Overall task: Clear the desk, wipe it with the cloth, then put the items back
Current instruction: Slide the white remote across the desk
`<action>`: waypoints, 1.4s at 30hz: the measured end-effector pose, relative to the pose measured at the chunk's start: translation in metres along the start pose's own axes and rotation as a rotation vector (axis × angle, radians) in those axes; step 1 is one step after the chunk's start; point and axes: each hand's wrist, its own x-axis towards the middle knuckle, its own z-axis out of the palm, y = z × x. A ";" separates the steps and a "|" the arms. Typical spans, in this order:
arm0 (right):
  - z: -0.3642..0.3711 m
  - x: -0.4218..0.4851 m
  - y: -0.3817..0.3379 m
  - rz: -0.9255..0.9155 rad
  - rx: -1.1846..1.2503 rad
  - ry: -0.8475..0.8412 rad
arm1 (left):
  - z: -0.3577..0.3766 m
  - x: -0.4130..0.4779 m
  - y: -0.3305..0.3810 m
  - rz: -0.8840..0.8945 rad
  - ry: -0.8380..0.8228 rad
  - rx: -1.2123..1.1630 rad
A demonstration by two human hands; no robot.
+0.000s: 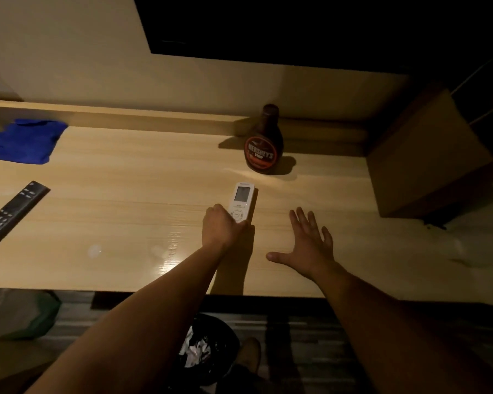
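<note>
The left hand (pixel 225 226) has its grip closed over the near end of the white remote (pixel 242 201), which lies mid-table just in front of the brown syrup bottle (pixel 264 143). The right hand (pixel 308 245) is spread open, palm down, just beside it over the table (pixel 125 223). To clear it cleanly, I'd say lift the remote straight up by its sides, thumb off the buttons, rather than drag it towards the blue cloth (pixel 26 140) and black remote (pixel 12 214) at the left. The only writing I can read is "HERSHEY'S" on the bottle's label; the white remote's print is too blurred.
</note>
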 end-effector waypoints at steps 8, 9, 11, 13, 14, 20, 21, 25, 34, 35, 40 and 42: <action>0.012 0.002 0.011 -0.069 0.032 0.066 | 0.038 -0.003 0.042 0.076 0.080 -0.005; 0.013 0.002 0.011 -0.074 0.026 0.072 | 0.040 -0.003 0.044 0.082 0.091 -0.001; 0.014 0.002 0.012 -0.081 0.020 0.083 | 0.043 -0.003 0.047 0.088 0.111 0.005; 0.014 0.003 0.012 -0.083 0.012 0.086 | 0.046 -0.003 0.049 0.090 0.128 0.011; 0.014 0.004 0.012 -0.083 0.007 0.087 | 0.046 -0.003 0.049 0.092 0.133 0.012; 0.013 0.004 0.010 -0.074 0.023 0.074 | 0.044 -0.004 0.046 0.121 0.123 0.017; 0.013 0.004 0.010 -0.071 0.029 0.069 | 0.042 -0.005 0.044 0.128 0.124 0.018; 0.010 0.000 0.003 -0.063 0.027 0.086 | 0.023 -0.013 0.026 0.164 0.157 0.031; 0.013 -0.028 -0.110 -0.314 -0.079 0.218 | -0.068 -0.031 -0.065 0.129 0.253 0.112; 0.015 -0.028 -0.129 -0.336 -0.080 0.203 | -0.082 -0.031 -0.078 0.108 0.254 0.127; 0.037 -0.028 -0.220 -0.363 -0.072 0.139 | -0.160 -0.027 -0.157 -0.026 0.306 0.152; 0.046 -0.027 -0.252 -0.363 -0.057 0.111 | -0.192 -0.024 -0.190 -0.078 0.340 0.162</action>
